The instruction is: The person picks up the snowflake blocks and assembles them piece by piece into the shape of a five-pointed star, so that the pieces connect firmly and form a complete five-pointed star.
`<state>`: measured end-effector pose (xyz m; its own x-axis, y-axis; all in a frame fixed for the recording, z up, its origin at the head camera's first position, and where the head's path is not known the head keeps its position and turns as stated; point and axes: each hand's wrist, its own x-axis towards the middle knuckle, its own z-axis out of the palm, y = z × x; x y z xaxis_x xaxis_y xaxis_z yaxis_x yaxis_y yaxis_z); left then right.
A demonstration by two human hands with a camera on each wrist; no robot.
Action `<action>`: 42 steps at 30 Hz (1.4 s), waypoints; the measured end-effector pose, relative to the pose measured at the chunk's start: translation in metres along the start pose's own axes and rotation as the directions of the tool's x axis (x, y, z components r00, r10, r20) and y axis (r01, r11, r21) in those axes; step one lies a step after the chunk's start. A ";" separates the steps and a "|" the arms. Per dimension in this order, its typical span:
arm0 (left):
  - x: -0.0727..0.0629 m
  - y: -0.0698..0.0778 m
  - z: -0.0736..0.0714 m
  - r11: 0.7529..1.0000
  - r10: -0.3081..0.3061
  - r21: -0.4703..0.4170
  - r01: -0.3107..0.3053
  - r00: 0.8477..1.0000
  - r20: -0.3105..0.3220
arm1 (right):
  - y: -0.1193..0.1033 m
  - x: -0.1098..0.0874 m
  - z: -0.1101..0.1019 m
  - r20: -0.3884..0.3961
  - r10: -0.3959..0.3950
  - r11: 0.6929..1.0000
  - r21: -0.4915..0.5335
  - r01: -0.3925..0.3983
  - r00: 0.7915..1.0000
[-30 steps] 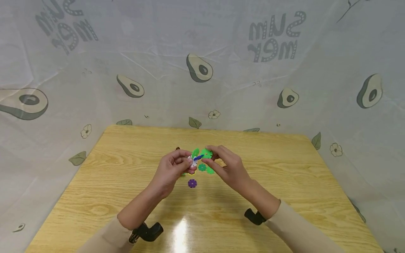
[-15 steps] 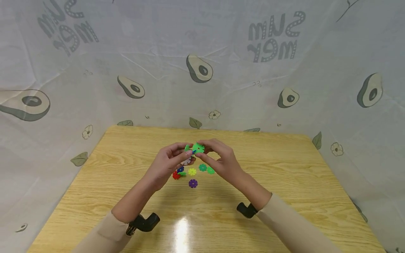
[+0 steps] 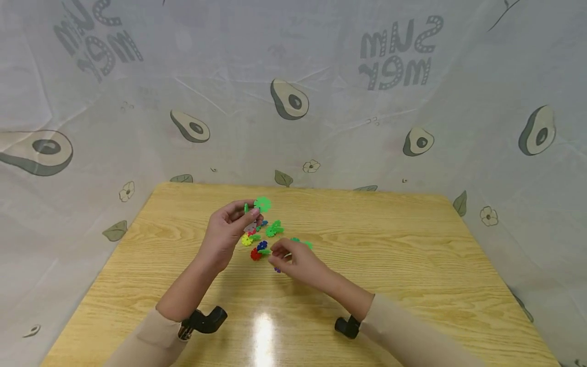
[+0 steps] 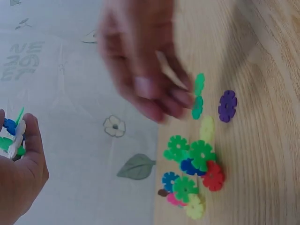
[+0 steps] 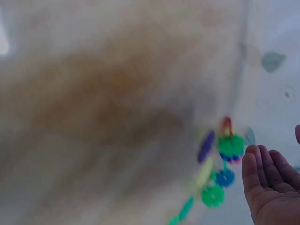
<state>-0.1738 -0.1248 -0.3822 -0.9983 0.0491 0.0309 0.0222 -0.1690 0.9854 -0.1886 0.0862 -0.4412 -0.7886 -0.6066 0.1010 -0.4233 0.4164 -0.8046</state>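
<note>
an avocado-print curtain point(image 3: 238, 71) hangs behind a glossy wood-grain table point(image 3: 390, 229). above the table, the left hand point(image 3: 224, 229) pinches joined discs point(image 3: 266, 205); the right hand point(image 3: 299, 259) has loose, released fingers. other discs point(image 3: 272, 231) lie mid-table.

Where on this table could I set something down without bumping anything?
The yellow wood-grain table is bare from the right hand to the right edge, and from the left hand to the left edge. Crowded: the middle, with a red flower-shaped plastic disc and similar green discs near both hands.
</note>
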 end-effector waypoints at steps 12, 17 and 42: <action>0.001 -0.006 -0.001 0.997 -0.028 -0.073 0.028 1.000 -0.006 | 0.019 0.023 0.033 -0.006 0.073 0.987 -0.143 -0.073 0.997; 0.001 -0.008 -0.003 0.996 -0.040 -0.075 0.040 0.999 0.005 | 0.026 0.038 0.038 -0.063 0.042 0.977 -0.206 -0.054 0.997; 0.000 -0.013 -0.001 0.997 -0.072 -0.021 0.073 0.995 0.063 | 0.039 0.028 0.017 -0.064 0.155 0.985 0.081 -0.150 0.986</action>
<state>-0.1736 -0.1239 -0.3949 -0.9919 0.1233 -0.0291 -0.0519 -0.1860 0.9812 -0.2194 0.0740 -0.4795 -0.8716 -0.4900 0.0125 -0.2630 0.4460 -0.8555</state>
